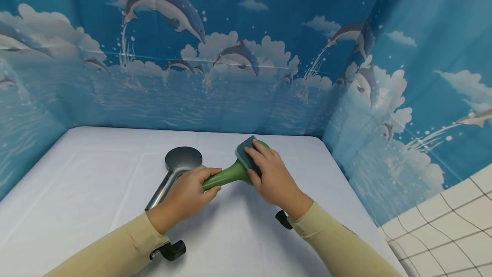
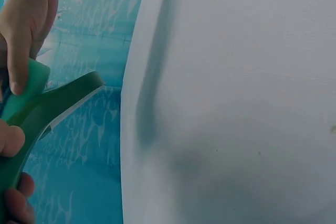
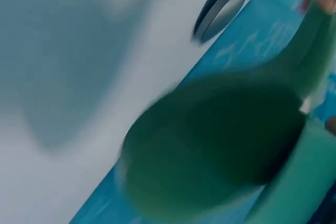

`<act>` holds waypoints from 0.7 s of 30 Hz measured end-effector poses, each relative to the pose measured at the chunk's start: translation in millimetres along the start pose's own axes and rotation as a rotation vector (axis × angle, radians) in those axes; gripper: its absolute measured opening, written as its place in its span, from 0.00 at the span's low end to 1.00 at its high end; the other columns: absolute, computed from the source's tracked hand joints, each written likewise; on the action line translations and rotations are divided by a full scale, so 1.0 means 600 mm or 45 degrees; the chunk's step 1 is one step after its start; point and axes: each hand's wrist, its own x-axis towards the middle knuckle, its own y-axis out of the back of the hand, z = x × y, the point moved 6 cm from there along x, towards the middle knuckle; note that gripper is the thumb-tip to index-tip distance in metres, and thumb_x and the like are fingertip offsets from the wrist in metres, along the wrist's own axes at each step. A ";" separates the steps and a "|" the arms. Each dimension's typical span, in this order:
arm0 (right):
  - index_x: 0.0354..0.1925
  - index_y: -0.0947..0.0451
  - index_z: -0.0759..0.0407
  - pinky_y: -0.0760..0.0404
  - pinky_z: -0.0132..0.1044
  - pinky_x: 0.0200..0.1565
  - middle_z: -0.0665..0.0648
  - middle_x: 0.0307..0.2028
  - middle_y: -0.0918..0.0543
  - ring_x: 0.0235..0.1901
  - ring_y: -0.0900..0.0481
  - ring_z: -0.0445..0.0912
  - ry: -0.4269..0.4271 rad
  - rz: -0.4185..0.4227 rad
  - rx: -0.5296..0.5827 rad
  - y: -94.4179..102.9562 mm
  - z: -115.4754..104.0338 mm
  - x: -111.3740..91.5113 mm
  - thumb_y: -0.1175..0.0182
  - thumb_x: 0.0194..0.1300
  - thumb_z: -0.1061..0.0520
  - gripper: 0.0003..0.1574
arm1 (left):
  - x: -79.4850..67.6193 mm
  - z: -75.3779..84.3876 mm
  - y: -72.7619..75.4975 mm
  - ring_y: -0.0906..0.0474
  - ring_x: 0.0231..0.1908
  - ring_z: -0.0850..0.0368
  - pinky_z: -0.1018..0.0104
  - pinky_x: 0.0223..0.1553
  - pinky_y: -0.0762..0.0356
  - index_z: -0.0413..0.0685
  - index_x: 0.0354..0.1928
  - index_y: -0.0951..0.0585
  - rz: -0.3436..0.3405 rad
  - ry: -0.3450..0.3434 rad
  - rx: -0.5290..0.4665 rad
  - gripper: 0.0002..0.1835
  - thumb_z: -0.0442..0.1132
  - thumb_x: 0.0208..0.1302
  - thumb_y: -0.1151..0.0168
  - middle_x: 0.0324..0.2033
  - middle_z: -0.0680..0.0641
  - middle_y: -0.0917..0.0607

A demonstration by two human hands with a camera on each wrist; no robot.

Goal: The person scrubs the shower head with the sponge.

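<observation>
Plainly green, the glossy, long-handled shower head (image 1: 226, 176)

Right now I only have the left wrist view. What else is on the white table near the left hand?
Observer: A silver shower head, its handle partly hidden by the left hand in the head view.
Operator: I see the green tool edge-on. Head shape?
Observer: Broad and rounded in the right wrist view, though blurred.
Operator: Anything past the table's right side?
Observer: Pale tiles with dark lines, lower right of the head view.
</observation>
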 end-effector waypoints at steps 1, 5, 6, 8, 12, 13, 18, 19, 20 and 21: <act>0.79 0.36 0.55 0.30 0.65 0.70 0.63 0.82 0.42 0.76 0.37 0.67 -0.054 0.022 -0.003 0.003 0.014 0.005 0.40 0.79 0.54 0.36 | 0.000 0.001 0.000 0.27 0.31 0.64 0.69 0.32 0.26 0.52 0.64 0.16 0.000 -0.009 0.008 0.24 0.42 0.66 0.26 0.47 0.53 0.13; 0.81 0.41 0.59 0.35 0.65 0.73 0.67 0.82 0.44 0.79 0.42 0.68 -0.240 0.071 0.020 0.014 0.054 0.014 0.44 0.81 0.55 0.37 | -0.001 0.006 0.002 0.28 0.30 0.64 0.71 0.31 0.28 0.52 0.63 0.15 0.005 -0.061 0.056 0.24 0.42 0.65 0.25 0.43 0.55 0.14; 0.81 0.41 0.59 0.34 0.65 0.73 0.67 0.82 0.45 0.79 0.42 0.68 -0.233 0.072 0.028 0.015 0.051 0.014 0.44 0.81 0.55 0.37 | -0.001 0.007 0.003 0.29 0.30 0.64 0.71 0.31 0.28 0.51 0.62 0.15 0.017 -0.076 0.072 0.24 0.42 0.65 0.24 0.43 0.55 0.14; 0.80 0.38 0.58 0.32 0.66 0.71 0.66 0.82 0.43 0.77 0.40 0.69 -0.145 0.058 0.022 0.015 0.027 0.013 0.42 0.80 0.54 0.37 | -0.001 0.008 0.006 0.29 0.30 0.65 0.71 0.31 0.28 0.51 0.62 0.15 0.047 -0.104 0.098 0.24 0.41 0.64 0.24 0.42 0.54 0.14; 0.76 0.29 0.54 0.27 0.65 0.65 0.64 0.80 0.37 0.70 0.31 0.66 0.138 0.037 -0.105 0.011 -0.033 0.007 0.37 0.76 0.54 0.34 | 0.002 0.011 0.010 0.29 0.30 0.65 0.70 0.32 0.27 0.50 0.62 0.15 0.096 -0.152 0.147 0.25 0.40 0.63 0.22 0.43 0.53 0.13; 0.75 0.28 0.53 0.26 0.64 0.65 0.64 0.79 0.36 0.69 0.30 0.66 0.163 0.042 -0.139 0.012 -0.039 0.008 0.37 0.76 0.54 0.33 | 0.002 0.011 0.010 0.28 0.30 0.65 0.70 0.32 0.26 0.50 0.62 0.15 0.099 -0.161 0.153 0.25 0.40 0.63 0.22 0.43 0.52 0.13; 0.78 0.32 0.54 0.30 0.63 0.68 0.64 0.80 0.38 0.71 0.32 0.68 -0.093 0.066 -0.141 0.032 0.004 0.021 0.41 0.79 0.54 0.33 | 0.004 0.013 0.006 0.26 0.32 0.66 0.69 0.33 0.25 0.51 0.61 0.14 0.077 -0.158 0.164 0.24 0.40 0.62 0.22 0.44 0.53 0.13; 0.78 0.33 0.54 0.31 0.63 0.69 0.65 0.81 0.40 0.72 0.34 0.69 -0.145 0.059 -0.122 0.034 0.014 0.022 0.42 0.79 0.53 0.34 | 0.003 0.013 0.006 0.26 0.33 0.66 0.69 0.33 0.25 0.51 0.61 0.14 0.070 -0.152 0.168 0.24 0.40 0.62 0.22 0.44 0.53 0.13; 0.79 0.34 0.54 0.32 0.63 0.70 0.65 0.81 0.41 0.72 0.35 0.70 -0.177 0.050 -0.104 0.034 0.020 0.022 0.43 0.80 0.53 0.34 | 0.003 0.013 0.006 0.26 0.33 0.66 0.69 0.33 0.25 0.52 0.61 0.14 0.061 -0.143 0.174 0.24 0.40 0.63 0.23 0.44 0.53 0.13; 0.79 0.35 0.54 0.32 0.64 0.70 0.64 0.82 0.42 0.72 0.36 0.70 -0.185 0.036 -0.088 0.034 0.021 0.021 0.43 0.80 0.52 0.34 | 0.002 0.013 0.005 0.25 0.33 0.66 0.69 0.33 0.25 0.52 0.61 0.14 0.055 -0.130 0.183 0.24 0.41 0.63 0.23 0.45 0.53 0.13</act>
